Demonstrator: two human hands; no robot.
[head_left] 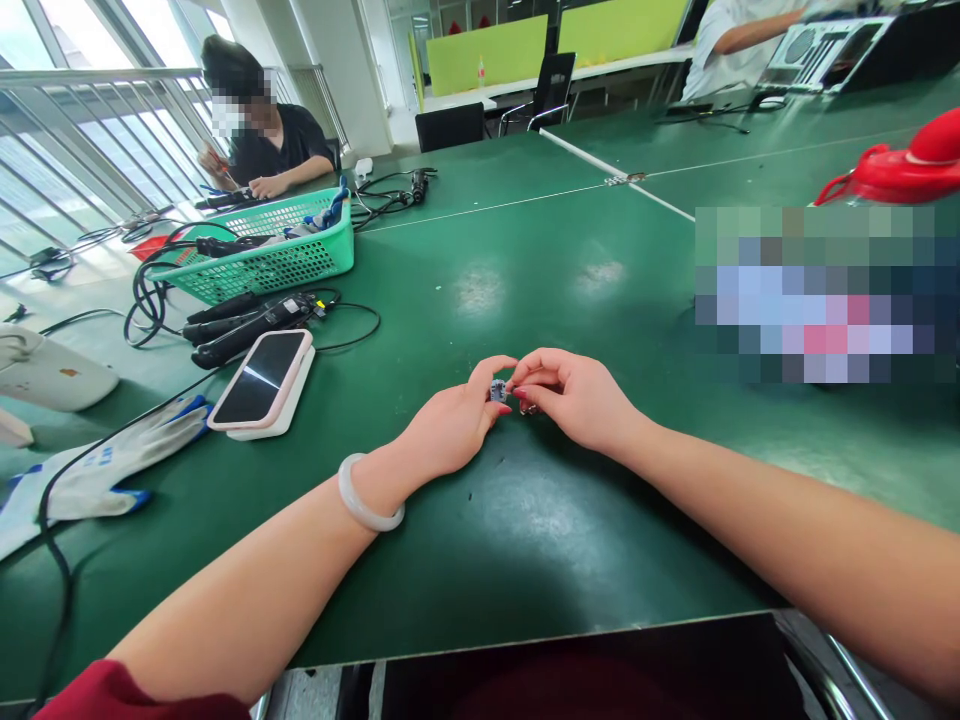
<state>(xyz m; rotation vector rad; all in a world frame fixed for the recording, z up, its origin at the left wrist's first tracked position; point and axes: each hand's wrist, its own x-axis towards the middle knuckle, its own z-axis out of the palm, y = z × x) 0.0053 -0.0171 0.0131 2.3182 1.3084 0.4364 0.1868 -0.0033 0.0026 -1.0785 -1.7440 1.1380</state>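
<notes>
Just above the green table (480, 560), my left hand (448, 425) pinches a small grey-and-dark component (499, 390) between thumb and forefinger. It is too small for me to tell its kind. From the right, my right hand (581, 400) reaches against it with thumb and forefinger pressed together. Whatever sits in that pinch, if anything, is hidden by the fingers. A small shiny bit shows below the right fingertips, too small to make out. A pale bangle (367, 495) circles my left wrist.
Left of my hands lie a phone (264, 378) on a white box, a work glove (112, 465) and black cabled devices (251, 325). Behind them stands a green basket (277, 265). A red-lidded bottle (900, 170) is at right. A co-worker (277, 145) sits far left, another far right.
</notes>
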